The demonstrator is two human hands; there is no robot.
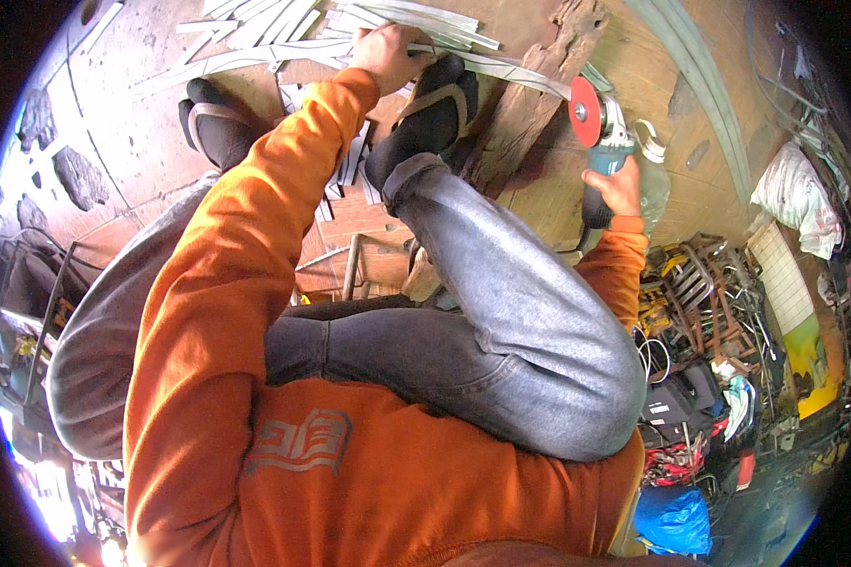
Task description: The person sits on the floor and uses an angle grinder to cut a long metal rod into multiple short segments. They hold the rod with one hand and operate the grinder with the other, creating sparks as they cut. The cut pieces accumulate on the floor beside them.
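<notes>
My left hand [389,54] reaches forward past my knee and grips a long pale metal strip [501,66] that lies across a rough wooden log [529,104]. My right hand [619,186] is shut on the dark handle of an angle grinder [603,142] with a red disc [583,111]. The disc sits close to the strip's right end, beside the log. I squat, with my sandalled feet [430,118] planted on either side of the work.
Several cut pale metal strips [284,28] are piled on the ground ahead. A curved metal rail [700,85] runs at upper right. Metal frames, cables and tools [700,293] crowd the right side. A blue bag [673,520] lies at lower right.
</notes>
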